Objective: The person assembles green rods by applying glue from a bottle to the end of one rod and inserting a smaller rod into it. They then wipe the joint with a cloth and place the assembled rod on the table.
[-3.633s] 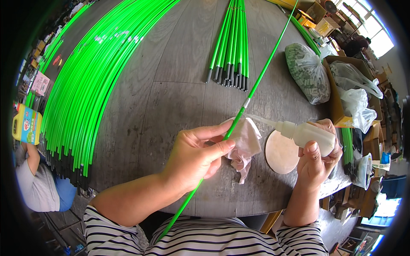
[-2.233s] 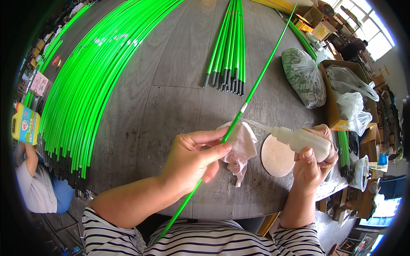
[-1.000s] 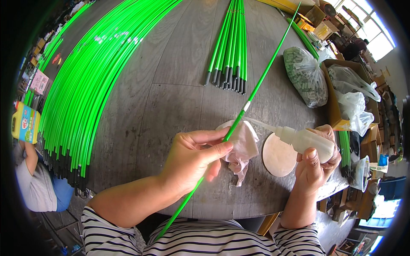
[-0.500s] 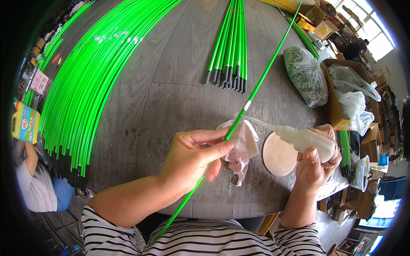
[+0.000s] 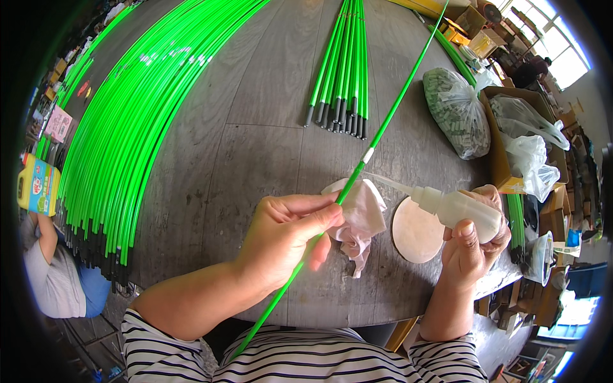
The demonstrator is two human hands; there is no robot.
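Note:
Between its thumb and fingers my left hand (image 5: 287, 233) pinches a long green rod (image 5: 397, 110), which slants from my lap up to the far right. A short white band (image 5: 368, 155) circles the rod above my hand. My right hand (image 5: 476, 236) grips a translucent squeeze bottle (image 5: 461, 214), tipped on its side. Its thin nozzle points left, and the tip is at or very near the rod just below the white band. Under the rod lies a crumpled pale pink cloth (image 5: 365, 220). A round beige disc (image 5: 417, 233) rests on the table below the bottle.
Many green rods with black ends (image 5: 140, 115) cover the table's left side. A smaller bunch (image 5: 341, 76) lies at the back middle. At right stand a filled clear plastic bag (image 5: 456, 115) and a cardboard box (image 5: 504, 156). A yellow jug (image 5: 38, 185) is at far left beside another person (image 5: 57, 274).
The rod has shifted slightly, its white band now a little lower and further left. My left fingers have moved a touch to the left. The bottle stays nearly where it was.

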